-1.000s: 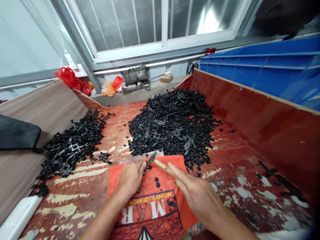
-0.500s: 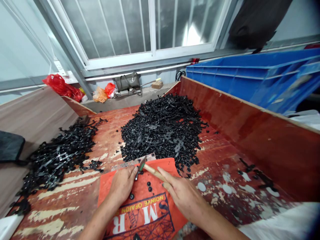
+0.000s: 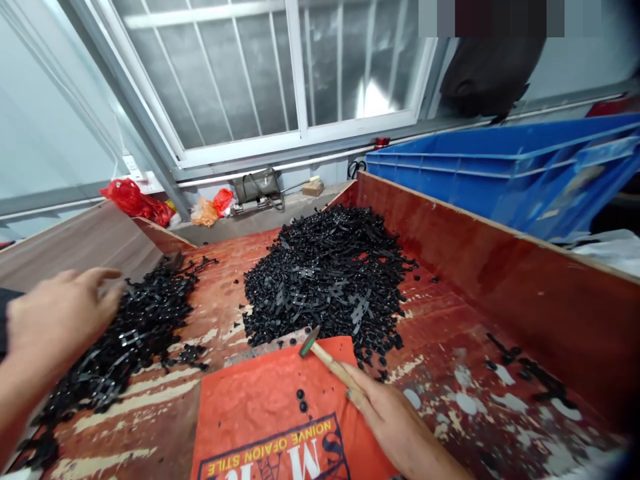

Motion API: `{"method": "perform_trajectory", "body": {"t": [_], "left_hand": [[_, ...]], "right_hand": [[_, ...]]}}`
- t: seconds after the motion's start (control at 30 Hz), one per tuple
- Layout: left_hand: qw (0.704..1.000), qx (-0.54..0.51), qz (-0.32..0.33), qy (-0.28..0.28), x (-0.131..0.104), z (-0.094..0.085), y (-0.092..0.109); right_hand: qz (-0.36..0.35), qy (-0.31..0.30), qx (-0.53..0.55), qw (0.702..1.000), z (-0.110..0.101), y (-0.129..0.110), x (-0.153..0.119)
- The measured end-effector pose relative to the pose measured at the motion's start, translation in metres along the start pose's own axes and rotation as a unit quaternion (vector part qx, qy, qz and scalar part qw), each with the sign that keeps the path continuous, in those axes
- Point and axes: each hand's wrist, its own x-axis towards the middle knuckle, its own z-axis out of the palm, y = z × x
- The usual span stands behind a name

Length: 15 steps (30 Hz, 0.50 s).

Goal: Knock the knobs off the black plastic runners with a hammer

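My right hand (image 3: 375, 403) is wrapped round the wooden handle of a small hammer (image 3: 333, 367), whose green and dark head is over the top edge of an orange printed cloth (image 3: 260, 400). Two small black round pieces (image 3: 301, 399) lie on the cloth. At the left, my left hand (image 3: 65, 313) is raised over a pile of black linked parts (image 3: 135, 333), fingers apart and nothing visible in them. A larger heap of small black parts (image 3: 320, 273) sits behind the cloth.
Reddish wooden boards (image 3: 475, 247) wall the right side, with a blue crate (image 3: 450, 167) beyond. A grey-brown board (image 3: 85, 240) stands at the left. Plastic bags (image 3: 135, 200), a dark pouch (image 3: 257, 187) and a small block (image 3: 313, 189) lie below the window.
My left hand has left the cloth and moved far left over the smaller pile. The hammer head has shifted slightly away from the spot where my left hand was. The view has tilted up a little.
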Motion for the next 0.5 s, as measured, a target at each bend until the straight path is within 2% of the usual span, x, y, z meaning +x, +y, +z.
{"method": "perform_trajectory", "body": {"t": [0.03, 0.07, 0.13, 0.17, 0.2, 0.27, 0.3, 0.37, 0.43, 0.5], "left_hand": [[0.998, -0.065, 0.02, -0.005, -0.003, 0.006, 0.022], [0.986, -0.148, 0.066, -0.037, -0.009, 0.015, 0.05], [0.935, -0.266, 0.186, -0.141, -0.028, 0.038, 0.117], [0.915, -0.278, 0.233, -0.177, -0.038, 0.05, 0.15], [0.91, -0.272, 0.253, -0.183, -0.047, 0.061, 0.181], [0.917, -0.248, 0.263, -0.17, -0.06, 0.079, 0.231], [0.919, -0.245, 0.262, -0.165, -0.063, 0.085, 0.249], [0.92, -0.241, 0.262, -0.162, -0.063, 0.093, 0.27], [0.915, -0.25, 0.269, -0.165, -0.059, 0.097, 0.275], [0.907, -0.274, 0.272, -0.167, -0.054, 0.1, 0.268]], "right_hand": [[0.003, -0.003, 0.011, 1.0, 0.0, 0.001, 0.0], [0.007, -0.004, 0.02, 1.0, 0.001, 0.002, 0.0], [0.016, -0.004, 0.034, 0.999, 0.002, 0.004, 0.0], [0.02, -0.004, 0.036, 0.999, 0.003, 0.005, 0.001], [0.024, -0.002, 0.033, 0.999, 0.004, 0.006, 0.001], [0.031, -0.001, 0.016, 0.999, 0.005, 0.008, 0.001], [0.034, 0.0, 0.007, 0.999, 0.006, 0.009, 0.001], [0.038, 0.003, -0.001, 0.999, 0.006, 0.009, 0.002], [0.038, 0.005, 0.0, 0.999, 0.004, 0.008, 0.002], [0.03, 0.01, -0.009, 0.999, 0.003, 0.006, 0.002]]}}
